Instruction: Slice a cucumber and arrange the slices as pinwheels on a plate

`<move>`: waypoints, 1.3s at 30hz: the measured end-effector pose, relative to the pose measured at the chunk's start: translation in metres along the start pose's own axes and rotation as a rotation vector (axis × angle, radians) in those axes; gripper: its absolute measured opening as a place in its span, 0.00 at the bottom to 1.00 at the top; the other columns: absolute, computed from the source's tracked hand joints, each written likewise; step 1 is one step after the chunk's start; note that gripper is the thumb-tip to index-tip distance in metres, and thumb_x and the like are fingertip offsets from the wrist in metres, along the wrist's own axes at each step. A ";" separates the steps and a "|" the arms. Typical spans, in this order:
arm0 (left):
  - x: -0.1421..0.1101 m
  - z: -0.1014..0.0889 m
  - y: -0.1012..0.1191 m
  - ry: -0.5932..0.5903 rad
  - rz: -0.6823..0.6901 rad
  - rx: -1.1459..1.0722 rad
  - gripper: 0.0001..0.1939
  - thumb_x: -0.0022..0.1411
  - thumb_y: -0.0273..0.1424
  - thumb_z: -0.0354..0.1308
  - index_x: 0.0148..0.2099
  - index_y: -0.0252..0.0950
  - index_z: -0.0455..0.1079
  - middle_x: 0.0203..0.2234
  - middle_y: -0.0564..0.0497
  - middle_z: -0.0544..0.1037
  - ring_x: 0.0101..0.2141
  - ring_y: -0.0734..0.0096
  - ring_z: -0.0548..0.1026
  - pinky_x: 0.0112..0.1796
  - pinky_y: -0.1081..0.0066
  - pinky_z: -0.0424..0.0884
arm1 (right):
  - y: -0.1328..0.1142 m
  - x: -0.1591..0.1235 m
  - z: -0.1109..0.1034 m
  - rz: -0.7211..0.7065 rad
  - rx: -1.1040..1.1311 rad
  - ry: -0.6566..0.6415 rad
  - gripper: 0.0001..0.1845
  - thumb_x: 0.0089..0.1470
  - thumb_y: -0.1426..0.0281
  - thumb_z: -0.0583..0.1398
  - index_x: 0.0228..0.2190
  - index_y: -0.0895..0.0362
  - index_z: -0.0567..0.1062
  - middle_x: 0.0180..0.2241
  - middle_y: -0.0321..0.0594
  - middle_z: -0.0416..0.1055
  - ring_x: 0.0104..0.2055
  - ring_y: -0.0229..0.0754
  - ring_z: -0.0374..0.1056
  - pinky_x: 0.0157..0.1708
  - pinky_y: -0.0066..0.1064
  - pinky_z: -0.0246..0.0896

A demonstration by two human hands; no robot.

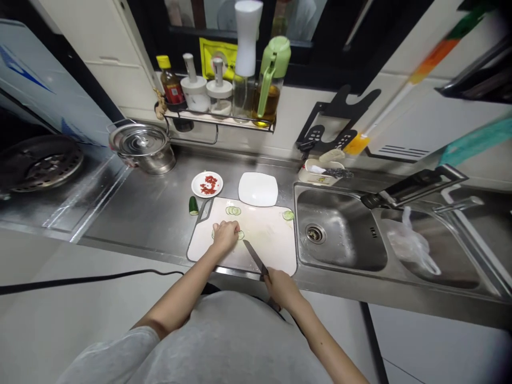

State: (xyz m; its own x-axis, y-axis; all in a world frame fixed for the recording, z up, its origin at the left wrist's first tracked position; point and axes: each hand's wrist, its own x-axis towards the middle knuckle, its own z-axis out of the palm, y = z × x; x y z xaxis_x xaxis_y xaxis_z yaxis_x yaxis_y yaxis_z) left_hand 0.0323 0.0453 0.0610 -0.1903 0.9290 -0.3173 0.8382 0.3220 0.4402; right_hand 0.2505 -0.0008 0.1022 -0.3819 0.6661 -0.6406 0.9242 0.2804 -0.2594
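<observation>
Head view: a white cutting board [276, 234] was set on the steel counter [140, 218], near its front edge. A knife [256, 257] was gripped by the right hand [282, 292], which was closed around the handle at the board's near edge. The blade was angled over the board, its tip just beside a cucumber slice [241, 235]; blade contact could not be determined. The left hand [226, 236] was placed over the left half of the board, fingers bent down, with slice edges exposed at both sides of it. Whether anything was pinched could not be told, the fingertips being partly hidden.

Overlapping slices [233, 211] were laid near the board's far edge, and further slices [288, 215] at its right edge. A cut cucumber piece [193, 205] was observed off the board, just beside its far left corner. Beyond the board, a round plate [195, 185] bearing red bits [208, 184] was noted toward the left, and a white dish [258, 189] nearer its middle. A sink [348, 234] was fitted right of the board; a plastic bag [412, 242] was seen farther right. A lidded pot [144, 146] was positioned beyond the board, well to its left.
</observation>
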 end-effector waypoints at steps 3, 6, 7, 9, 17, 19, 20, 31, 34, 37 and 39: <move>-0.011 -0.004 0.003 0.015 -0.001 -0.047 0.08 0.58 0.23 0.51 0.36 0.40 0.70 0.34 0.51 0.79 0.44 0.60 0.70 0.43 0.61 0.53 | 0.006 -0.002 -0.002 0.011 0.014 -0.007 0.17 0.62 0.70 0.48 0.43 0.58 0.74 0.41 0.49 0.76 0.45 0.47 0.71 0.34 0.30 0.53; -0.025 -0.007 0.003 0.015 0.006 -0.118 0.06 0.58 0.26 0.53 0.36 0.41 0.70 0.33 0.52 0.79 0.43 0.62 0.71 0.44 0.62 0.53 | 0.009 0.000 -0.003 0.018 0.021 -0.010 0.17 0.62 0.69 0.49 0.43 0.58 0.74 0.42 0.49 0.76 0.45 0.46 0.71 0.34 0.29 0.52; -0.030 -0.008 0.001 0.013 0.007 -0.139 0.06 0.59 0.27 0.54 0.36 0.41 0.70 0.33 0.53 0.79 0.43 0.62 0.71 0.44 0.62 0.54 | 0.010 0.001 -0.003 0.021 0.022 -0.004 0.16 0.62 0.69 0.49 0.43 0.59 0.74 0.42 0.49 0.76 0.45 0.46 0.71 0.34 0.29 0.52; -0.039 -0.009 -0.004 0.007 -0.001 -0.172 0.03 0.59 0.30 0.56 0.36 0.41 0.71 0.33 0.53 0.79 0.42 0.63 0.72 0.44 0.62 0.54 | 0.011 0.004 -0.004 0.036 0.020 0.007 0.16 0.63 0.68 0.48 0.43 0.59 0.74 0.42 0.49 0.76 0.45 0.46 0.71 0.34 0.29 0.52; -0.043 -0.018 -0.041 0.102 -0.186 -0.160 0.05 0.60 0.34 0.57 0.38 0.41 0.72 0.34 0.53 0.79 0.41 0.64 0.73 0.44 0.64 0.56 | 0.013 0.009 -0.006 0.061 0.021 0.029 0.16 0.63 0.67 0.48 0.41 0.58 0.73 0.41 0.48 0.76 0.44 0.46 0.71 0.34 0.29 0.51; -0.038 -0.021 -0.049 0.133 -0.222 -0.143 0.06 0.60 0.34 0.57 0.39 0.42 0.72 0.35 0.52 0.80 0.42 0.64 0.72 0.43 0.63 0.56 | 0.014 0.011 -0.005 0.059 0.024 0.034 0.16 0.63 0.67 0.48 0.41 0.58 0.73 0.41 0.49 0.76 0.43 0.46 0.71 0.34 0.29 0.51; -0.036 -0.022 -0.052 0.145 -0.235 -0.132 0.06 0.59 0.33 0.56 0.40 0.42 0.72 0.36 0.52 0.80 0.42 0.64 0.72 0.43 0.63 0.56 | 0.015 0.011 -0.004 0.056 0.026 0.037 0.15 0.63 0.67 0.49 0.41 0.59 0.73 0.41 0.49 0.76 0.43 0.46 0.71 0.34 0.29 0.51; -0.026 -0.021 -0.064 0.170 -0.248 0.018 0.08 0.59 0.31 0.54 0.37 0.42 0.74 0.39 0.48 0.78 0.46 0.57 0.70 0.43 0.60 0.56 | 0.014 0.011 -0.008 0.061 0.057 0.022 0.16 0.63 0.67 0.49 0.40 0.58 0.74 0.40 0.48 0.76 0.42 0.45 0.71 0.32 0.29 0.50; -0.026 -0.021 -0.066 0.166 -0.251 0.022 0.08 0.59 0.33 0.54 0.37 0.43 0.75 0.42 0.48 0.78 0.47 0.55 0.70 0.43 0.59 0.56 | 0.013 0.011 -0.009 0.067 0.054 0.018 0.15 0.63 0.67 0.49 0.40 0.58 0.74 0.40 0.48 0.76 0.43 0.45 0.70 0.32 0.29 0.50; -0.025 -0.022 -0.064 0.170 -0.247 0.014 0.09 0.59 0.34 0.54 0.38 0.43 0.75 0.43 0.48 0.77 0.47 0.55 0.69 0.43 0.59 0.56 | 0.014 0.012 -0.009 0.059 0.055 0.022 0.14 0.62 0.68 0.49 0.40 0.58 0.74 0.40 0.47 0.76 0.43 0.45 0.71 0.32 0.29 0.50; -0.021 -0.023 -0.060 0.177 -0.230 0.000 0.09 0.59 0.35 0.54 0.40 0.43 0.75 0.43 0.47 0.77 0.47 0.55 0.69 0.43 0.59 0.57 | 0.015 0.013 -0.008 0.048 0.054 0.030 0.14 0.62 0.68 0.49 0.40 0.58 0.74 0.40 0.47 0.76 0.43 0.45 0.71 0.32 0.29 0.50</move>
State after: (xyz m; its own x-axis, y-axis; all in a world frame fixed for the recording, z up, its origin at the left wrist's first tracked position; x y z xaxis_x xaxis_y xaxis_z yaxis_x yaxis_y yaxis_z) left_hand -0.0257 0.0109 0.0608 -0.4617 0.8488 -0.2577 0.7624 0.5282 0.3739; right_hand 0.2592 0.0175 0.0957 -0.3363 0.6984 -0.6318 0.9402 0.2103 -0.2680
